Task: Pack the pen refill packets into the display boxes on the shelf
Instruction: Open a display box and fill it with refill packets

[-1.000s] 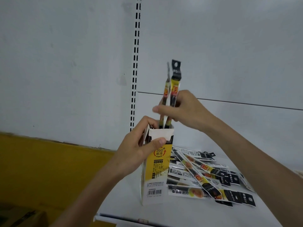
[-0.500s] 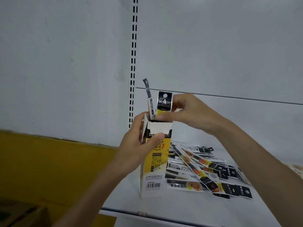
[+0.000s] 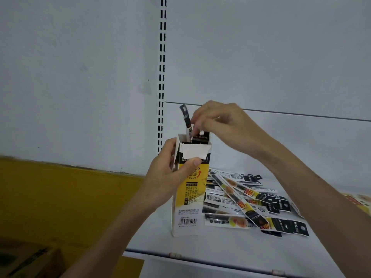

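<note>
- The left hand (image 3: 170,173) grips the tall yellow, white and black cardboard display box (image 3: 188,199) near its open top. The thumb lies across the front face and the fingers wrap the far side, holding the box upright on the white metal shelf (image 3: 220,249).
- The right hand (image 3: 218,125) hangs just above the box mouth, fingers bent down. Their tips sit at the black header of a narrow plastic pen refill packet (image 3: 200,138) that is almost fully inside. Blur hides whether they pinch it or only push on it.
- That packet lies straight below the right fingertips with its long axis vertical, in line with the box, so the likely next move is a short downward press.
- A second black-topped packet (image 3: 185,117) leans out of the box on the thumb side of the right hand, tilted away from it and standing higher. It probably needs seating too.
- The loose heap of black, white and yellow packets (image 3: 251,199) lies flat on the shelf, below the right forearm and nearer that hand than the left.
</note>
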Demonstrator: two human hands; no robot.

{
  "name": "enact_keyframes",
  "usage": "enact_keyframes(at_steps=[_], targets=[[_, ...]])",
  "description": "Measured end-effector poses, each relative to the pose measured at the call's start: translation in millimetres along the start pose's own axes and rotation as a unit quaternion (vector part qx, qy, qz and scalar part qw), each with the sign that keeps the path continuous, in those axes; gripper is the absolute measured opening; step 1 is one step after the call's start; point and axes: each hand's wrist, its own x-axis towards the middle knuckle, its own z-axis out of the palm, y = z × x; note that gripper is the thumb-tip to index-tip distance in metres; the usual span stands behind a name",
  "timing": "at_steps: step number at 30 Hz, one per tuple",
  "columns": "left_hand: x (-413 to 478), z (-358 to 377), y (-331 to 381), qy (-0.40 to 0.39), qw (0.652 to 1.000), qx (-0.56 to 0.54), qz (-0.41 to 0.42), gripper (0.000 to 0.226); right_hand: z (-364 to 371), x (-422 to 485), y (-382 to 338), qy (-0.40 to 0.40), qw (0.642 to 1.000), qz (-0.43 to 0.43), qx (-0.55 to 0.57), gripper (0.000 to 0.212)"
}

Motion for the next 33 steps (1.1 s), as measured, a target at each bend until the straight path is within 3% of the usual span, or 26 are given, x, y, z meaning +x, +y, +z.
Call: enact_keyframes(at_steps=[2, 6, 18, 22, 25, 29, 33], targets=[[0.1, -1.1, -2.1, 0.001, 1.0, 0.0, -0.006, 0.032, 8.5, -4.4, 2.4, -0.015, 0.999, -0.018, -0.028, 0.016], [0.7, -0.8, -3.1, -0.007, 1.0, 0.002, -0.002, 0.034, 9.2, -8.2, 0.8, 0.031, 0.997, -0.035, 0.064, 0.023], [0.9, 0.4, -3.6, 0.003, 1.0, 0.007, 0.018, 0.037, 15.7, -2.3, 0.0, 0.021, 0.998, -0.057, -0.015, 0.028], [2.0, -0.5, -5.8, 0.004, 1.0, 0.014, 0.025, 0.04, 25.8, -11.9, 17.6, 0.045, 0.996, -0.072, -0.035, 0.046], [1.7, 0.0, -5.2, 0.005, 1.0, 0.003, 0.022, 0.039, 26.5, -15.2, 24.4, 0.017, 1.0, -0.015, -0.008, 0.051], [1.3, -0.7, -5.1, 0.001, 1.0, -0.004, 0.019, 0.034, 12.4, -13.0, 18.1, 0.081, 0.993, -0.044, 0.074, 0.042], [3.4, 1.2, -7.4, 0.0, 1.0, -0.012, 0.023, 0.035, 17.5, -17.3, 22.5, -0.039, 0.998, 0.053, 0.016, 0.063]])
